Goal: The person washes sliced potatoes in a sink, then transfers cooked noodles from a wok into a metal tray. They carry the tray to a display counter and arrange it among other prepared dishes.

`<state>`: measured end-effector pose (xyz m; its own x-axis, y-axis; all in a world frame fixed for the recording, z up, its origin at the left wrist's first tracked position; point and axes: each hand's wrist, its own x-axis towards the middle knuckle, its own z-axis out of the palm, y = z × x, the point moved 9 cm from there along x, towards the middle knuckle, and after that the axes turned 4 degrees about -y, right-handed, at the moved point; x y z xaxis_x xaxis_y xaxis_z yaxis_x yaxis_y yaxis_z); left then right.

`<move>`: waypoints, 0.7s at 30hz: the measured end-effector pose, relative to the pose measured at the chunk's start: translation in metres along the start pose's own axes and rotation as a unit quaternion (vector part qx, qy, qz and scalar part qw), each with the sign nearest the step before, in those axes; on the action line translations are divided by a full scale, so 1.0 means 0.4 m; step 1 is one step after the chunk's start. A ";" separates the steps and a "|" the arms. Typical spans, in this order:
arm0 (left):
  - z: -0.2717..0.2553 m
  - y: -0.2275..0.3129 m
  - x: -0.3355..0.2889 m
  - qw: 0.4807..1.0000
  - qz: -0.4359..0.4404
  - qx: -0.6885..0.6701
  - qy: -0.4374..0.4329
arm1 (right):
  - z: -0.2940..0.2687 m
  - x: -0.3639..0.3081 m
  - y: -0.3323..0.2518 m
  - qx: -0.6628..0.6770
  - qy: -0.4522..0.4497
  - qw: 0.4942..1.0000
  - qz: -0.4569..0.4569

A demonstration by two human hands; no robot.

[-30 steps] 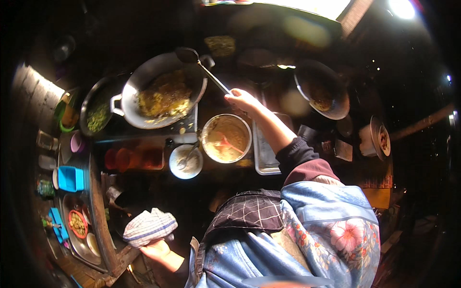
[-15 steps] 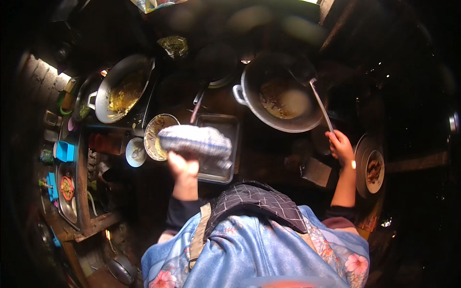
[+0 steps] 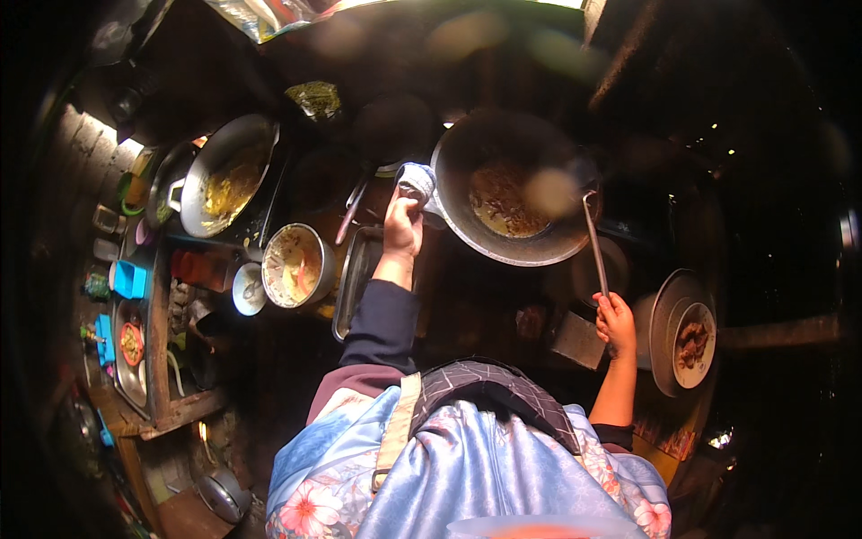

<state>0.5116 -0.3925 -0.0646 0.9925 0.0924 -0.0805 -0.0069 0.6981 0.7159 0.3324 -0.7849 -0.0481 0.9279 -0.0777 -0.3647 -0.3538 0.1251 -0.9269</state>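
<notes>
My left hand (image 3: 403, 229) is closed on a folded white-and-blue checked cloth (image 3: 415, 178). The cloth presses against the left side of a big wok (image 3: 512, 251), where its handle was visible before. Brown bits lie in shallow liquid (image 3: 507, 211) at the wok's bottom. In my right hand (image 3: 616, 322) is the lower end of a long-handled metal cooking utensil (image 3: 595, 238). Its shaft slants up to the wok's right rim; its head is lost in the dark there.
Left of me are a second wok (image 3: 193, 202) with yellowish food, a bowl (image 3: 325, 260) with food remains and a smaller white bowl (image 3: 249, 289). A metal tray (image 3: 359, 269) lies beneath my left forearm. At right, a plate (image 3: 706, 359) of brown food rests on a larger round dish (image 3: 663, 359).
My left hand has carried the cloth up and right from over the tray to the wok's left handle. My right hand has come slightly lower and left, still gripping the utensil.
</notes>
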 end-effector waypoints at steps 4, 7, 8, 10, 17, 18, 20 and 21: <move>0.014 0.006 0.024 0.997 0.014 -0.037 -0.062 | 0.037 -0.009 0.001 0.006 0.011 1.000 0.018; -0.055 -0.008 0.073 0.989 -0.005 0.121 0.082 | 0.056 -0.014 0.001 0.001 0.015 1.000 0.024; -0.082 -0.024 0.092 0.977 -0.063 0.163 0.122 | 0.058 -0.016 0.002 -0.009 0.022 0.999 0.023; -0.064 -0.062 0.142 0.965 -0.201 0.171 -0.003 | 0.061 -0.018 0.007 -0.009 0.032 0.999 0.022; -0.025 -0.112 0.137 0.925 -0.340 0.126 -0.116 | 0.062 -0.018 0.040 -0.005 0.017 0.999 0.027; -0.027 -0.104 0.129 0.928 -0.314 0.175 -0.100 | 0.056 -0.017 0.044 -0.003 0.014 0.999 0.036; -0.038 -0.093 0.091 0.937 -0.271 0.219 -0.031 | 0.049 -0.009 0.036 -0.003 -0.013 1.000 0.027; -0.039 -0.086 0.070 0.940 -0.248 0.234 -0.003 | 0.043 -0.002 0.030 -0.008 -0.023 1.000 0.019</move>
<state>0.5379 -0.4029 -0.1025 0.8600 -0.1675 -0.4821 0.5102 0.2645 0.8183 0.3295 -0.7665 -0.0572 0.9183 -0.0272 -0.3949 -0.3898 0.1113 -0.9142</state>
